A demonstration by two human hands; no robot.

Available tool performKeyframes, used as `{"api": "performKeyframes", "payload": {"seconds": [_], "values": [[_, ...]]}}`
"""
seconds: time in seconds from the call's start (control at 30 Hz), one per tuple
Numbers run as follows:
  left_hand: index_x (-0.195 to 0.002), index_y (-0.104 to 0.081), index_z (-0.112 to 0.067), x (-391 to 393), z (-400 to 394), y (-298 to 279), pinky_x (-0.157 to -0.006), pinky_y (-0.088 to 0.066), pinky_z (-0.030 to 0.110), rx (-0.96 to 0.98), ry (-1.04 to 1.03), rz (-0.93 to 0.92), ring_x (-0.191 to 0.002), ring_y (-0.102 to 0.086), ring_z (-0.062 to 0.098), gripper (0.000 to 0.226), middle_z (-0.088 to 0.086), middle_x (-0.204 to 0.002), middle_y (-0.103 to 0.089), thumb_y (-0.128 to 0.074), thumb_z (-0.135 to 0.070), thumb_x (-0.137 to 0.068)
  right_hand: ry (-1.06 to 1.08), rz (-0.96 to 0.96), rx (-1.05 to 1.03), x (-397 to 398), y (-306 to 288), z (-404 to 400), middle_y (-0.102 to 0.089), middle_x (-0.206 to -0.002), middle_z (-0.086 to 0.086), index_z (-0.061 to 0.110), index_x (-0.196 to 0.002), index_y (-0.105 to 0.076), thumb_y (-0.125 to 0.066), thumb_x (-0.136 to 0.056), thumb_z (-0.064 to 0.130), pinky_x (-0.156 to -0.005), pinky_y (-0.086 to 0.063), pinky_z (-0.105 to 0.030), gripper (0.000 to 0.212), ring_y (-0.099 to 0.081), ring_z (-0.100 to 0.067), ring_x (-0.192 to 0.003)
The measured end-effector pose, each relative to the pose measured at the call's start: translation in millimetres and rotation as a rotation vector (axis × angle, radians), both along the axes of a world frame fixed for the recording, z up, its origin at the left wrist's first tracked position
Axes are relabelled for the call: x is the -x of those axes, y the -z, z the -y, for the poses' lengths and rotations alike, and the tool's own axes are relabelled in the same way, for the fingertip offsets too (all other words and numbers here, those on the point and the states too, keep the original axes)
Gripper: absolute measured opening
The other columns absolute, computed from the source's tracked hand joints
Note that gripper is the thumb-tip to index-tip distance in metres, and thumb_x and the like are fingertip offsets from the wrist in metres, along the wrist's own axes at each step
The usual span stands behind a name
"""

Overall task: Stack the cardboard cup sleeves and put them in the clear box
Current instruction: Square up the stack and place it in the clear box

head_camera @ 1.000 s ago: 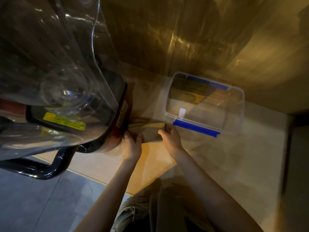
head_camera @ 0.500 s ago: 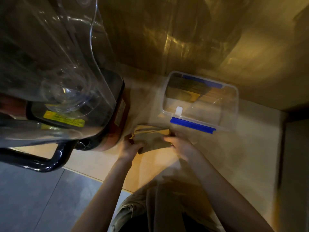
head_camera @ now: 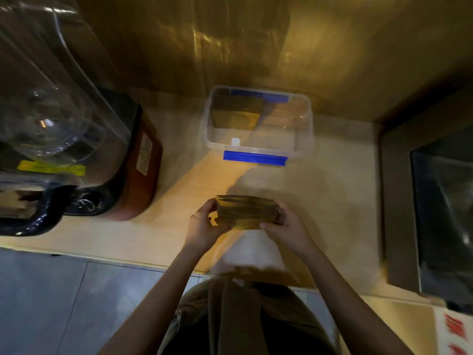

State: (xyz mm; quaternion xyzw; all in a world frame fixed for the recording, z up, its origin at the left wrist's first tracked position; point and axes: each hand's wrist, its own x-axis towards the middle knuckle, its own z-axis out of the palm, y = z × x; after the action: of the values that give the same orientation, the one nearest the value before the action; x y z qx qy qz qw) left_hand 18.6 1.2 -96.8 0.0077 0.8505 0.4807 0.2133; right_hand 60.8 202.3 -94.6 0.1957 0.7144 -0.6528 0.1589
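A stack of brown cardboard cup sleeves (head_camera: 245, 211) is held above the counter between both hands. My left hand (head_camera: 204, 226) grips its left end and my right hand (head_camera: 286, 229) grips its right end. The clear box (head_camera: 304, 129) with blue clips stands open on the counter beyond the stack, against the back wall. It holds some brown sleeves (head_camera: 238, 116) in its left half; its right half looks bare.
A large blender with a clear cover and black base (head_camera: 76, 149) fills the left side of the counter. A dark steel sink (head_camera: 442, 213) lies at the right. The pale counter (head_camera: 345, 201) ends at a front edge near my body, with grey floor tiles below.
The sleeves were lying on the counter beside the blender. Both hands have gathered them into a stack and lifted it back toward my body, away from the blender and the box.
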Motion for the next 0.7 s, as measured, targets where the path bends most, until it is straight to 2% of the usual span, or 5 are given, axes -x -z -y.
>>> {"api": "performKeyframes", "payload": {"seconds": [0.1, 0.2, 0.33, 0.57, 0.7], "values": [[-0.12, -0.052, -0.018, -8.4, -10.8, 2.3, -0.076, -0.035, 0.009, 0.025, 0.036, -0.083, -0.103, -0.055, 0.011, 0.057, -0.001, -0.114, -0.063, -0.075, -0.016, -0.068, 0.102, -0.065, -0.108, -21.8, 2.3, 0.1, -0.062, -0.105, 0.011, 0.033, -0.107, -0.052, -0.067, -0.072, -0.009, -0.082, -0.051, -0.016, 0.057, -0.061, 0.003, -0.098], [-0.133, -0.038, -0.02, -13.6, -20.6, 7.8, -0.085, -0.035, 0.012, 0.028, 0.1, -0.052, -0.116, -0.053, 0.023, 0.074, 0.003, -0.127, -0.057, -0.074, -0.017, -0.069, 0.149, -0.068, -0.183, -37.9, 8.2, 5.1, -0.058, -0.117, 0.007, 0.027, -0.122, -0.046, -0.068, -0.074, -0.002, -0.093, -0.048, -0.021, 0.06, -0.056, -0.008, -0.111], [-0.141, -0.021, -0.018, -20.0, -31.1, 15.5, -0.09, -0.037, 0.02, 0.017, 0.127, 0.009, -0.121, -0.05, 0.025, 0.093, 0.011, -0.134, -0.052, -0.076, -0.012, -0.066, 0.203, -0.005, -0.243, -42.5, 13.7, 15.7, -0.049, -0.122, 0.01, 0.023, -0.138, -0.032, -0.071, -0.076, 0.009, -0.076, -0.037, 0.007, 0.074, -0.049, -0.005, -0.112], [-0.138, -0.027, -0.019, -24.4, -40.0, 17.9, -0.089, -0.036, 0.016, -0.019, 0.005, 0.001, -0.121, -0.048, 0.022, 0.082, 0.008, -0.133, -0.052, -0.074, -0.014, -0.07, 0.295, 0.016, -0.258, -39.7, 20.0, 23.0, -0.059, -0.113, -0.001, 0.016, -0.13, -0.042, -0.059, -0.077, -0.001, -0.067, -0.039, 0.005, 0.058, -0.058, -0.019, -0.106], [-0.138, -0.03, -0.021, -26.0, -37.7, 17.3, -0.085, -0.029, 0.006, -0.014, -0.04, -0.043, -0.122, -0.046, 0.018, 0.083, 0.004, -0.136, -0.05, -0.075, -0.016, -0.068, 0.249, -0.001, -0.251, -39.2, 15.8, 18.8, -0.05, -0.117, 0.01, 0.02, -0.143, -0.022, -0.062, -0.081, 0.003, -0.071, -0.034, 0.009, 0.076, -0.049, -0.003, -0.108]]}}
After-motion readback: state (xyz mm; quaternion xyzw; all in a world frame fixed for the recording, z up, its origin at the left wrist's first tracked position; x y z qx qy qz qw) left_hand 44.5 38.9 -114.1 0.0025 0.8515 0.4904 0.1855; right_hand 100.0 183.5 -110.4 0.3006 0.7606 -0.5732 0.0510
